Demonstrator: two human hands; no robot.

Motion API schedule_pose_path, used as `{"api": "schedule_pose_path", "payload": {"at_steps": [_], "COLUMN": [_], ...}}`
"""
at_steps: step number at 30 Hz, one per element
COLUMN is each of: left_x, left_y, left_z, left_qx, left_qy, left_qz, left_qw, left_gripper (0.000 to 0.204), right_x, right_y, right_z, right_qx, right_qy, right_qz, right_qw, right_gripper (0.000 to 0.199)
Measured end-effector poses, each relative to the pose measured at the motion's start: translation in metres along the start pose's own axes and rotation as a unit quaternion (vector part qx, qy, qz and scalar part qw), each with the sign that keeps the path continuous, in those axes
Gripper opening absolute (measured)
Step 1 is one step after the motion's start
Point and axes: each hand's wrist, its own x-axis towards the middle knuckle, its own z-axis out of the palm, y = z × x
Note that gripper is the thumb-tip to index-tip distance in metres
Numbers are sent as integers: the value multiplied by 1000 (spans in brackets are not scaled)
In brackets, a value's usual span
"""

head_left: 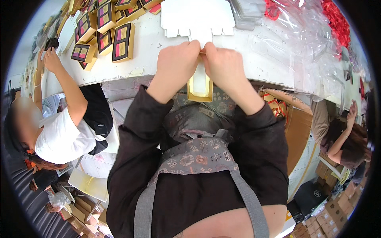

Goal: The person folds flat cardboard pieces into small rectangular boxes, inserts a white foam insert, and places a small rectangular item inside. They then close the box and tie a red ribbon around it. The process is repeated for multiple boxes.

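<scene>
Pinching the top edge of a small gold box (200, 85), your left hand (174, 65) and right hand (225, 65) meet fingertip to fingertip, both clenched on it at the near edge of the white table (274, 67). The box hangs upright against your patterned apron (198, 152). Just beyond your knuckles lie flat white box blanks (194, 16). Finished gold window boxes (123, 41) crowd the table to your left, where a co-worker's hand (51, 59) reaches. Clear plastic wrap (301, 35) spreads on your right.
</scene>
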Motion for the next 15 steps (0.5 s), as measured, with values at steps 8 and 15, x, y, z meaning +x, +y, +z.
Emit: {"api": "schedule_pose_path", "payload": {"at_steps": [8,15], "left_x": [6,-1], "left_y": [-4,0], "left_z": [-2,-13], "left_qx": [-10,-65], "left_qy": [-13,-6], "left_qz": [10,42], "left_qw": [1000,997], "left_gripper": [10,24], "right_x": [8,8], "right_y": [4,-6], "right_z": [-10,-20], "right_qx": [-71,-74], "right_qy": [-47,-32], "right_qz": [-88,-108], "right_qw": [992,991], "right_gripper": [13,14]}}
